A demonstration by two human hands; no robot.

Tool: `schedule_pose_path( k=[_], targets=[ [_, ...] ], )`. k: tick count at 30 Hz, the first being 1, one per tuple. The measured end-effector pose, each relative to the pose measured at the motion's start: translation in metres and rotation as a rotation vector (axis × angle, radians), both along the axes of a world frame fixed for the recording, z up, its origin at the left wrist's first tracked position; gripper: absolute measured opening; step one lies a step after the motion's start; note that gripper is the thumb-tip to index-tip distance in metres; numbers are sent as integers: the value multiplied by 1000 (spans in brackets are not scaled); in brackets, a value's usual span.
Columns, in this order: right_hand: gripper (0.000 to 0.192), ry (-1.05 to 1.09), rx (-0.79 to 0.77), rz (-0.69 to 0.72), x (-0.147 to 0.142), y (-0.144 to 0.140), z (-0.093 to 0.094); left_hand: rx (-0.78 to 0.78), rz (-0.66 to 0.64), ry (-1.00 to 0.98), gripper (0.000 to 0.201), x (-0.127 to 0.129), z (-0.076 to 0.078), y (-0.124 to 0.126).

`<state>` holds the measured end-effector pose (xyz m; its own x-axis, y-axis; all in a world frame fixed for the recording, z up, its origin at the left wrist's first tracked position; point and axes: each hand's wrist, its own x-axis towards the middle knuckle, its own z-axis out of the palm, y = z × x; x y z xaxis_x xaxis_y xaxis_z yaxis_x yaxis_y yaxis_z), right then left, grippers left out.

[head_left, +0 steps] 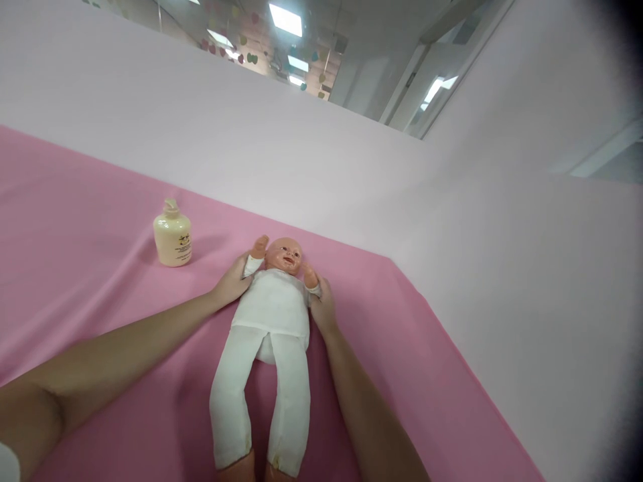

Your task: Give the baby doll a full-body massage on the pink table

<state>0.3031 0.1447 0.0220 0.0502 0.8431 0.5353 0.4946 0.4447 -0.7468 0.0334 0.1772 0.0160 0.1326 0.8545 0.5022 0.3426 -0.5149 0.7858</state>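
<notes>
A baby doll (276, 301) with a white cloth body lies on its back, head toward the wall and legs toward me. Its head and hands are skin-toned plastic, and both its arms are raised beside the head. My left hand (235, 281) is closed around the doll's arm on the left of the picture. On the other side, my right hand (324, 306) grips the other arm just below the doll's hand. Most of my fingers are hidden behind the doll's arms and body.
A pale yellow pump bottle (172, 237) stands upright to the left of the doll. Pink cloth (392, 355) covers the surface, with its edge along the white wall (326, 181). Above the wall is a glass window (372, 67) showing ceiling lights.
</notes>
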Motion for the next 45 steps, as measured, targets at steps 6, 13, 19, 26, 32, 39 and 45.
schedule_pose_path(
  k=[6,13,19,26,32,39,45],
  targets=[
    [50,286,-92,-220,16,13,-16,-273,108,-406,54,-3,-12,15],
    [59,243,33,-201,23,21,-27,-267,102,-469,59,-2,-9,12],
    [55,259,-156,-221,7,0,1,-252,119,-424,49,-4,-7,10],
    [50,150,-15,-95,-1,-7,6,-31,38,-197,56,-2,-1,2],
    [47,-50,93,-49,1,-4,3,47,42,-20,50,-3,3,-3],
    [64,-264,141,13,0,-4,0,133,-12,218,58,-1,-4,2],
    [66,-328,137,39,-3,-4,-1,152,-14,278,61,-1,-6,4]
  ],
)
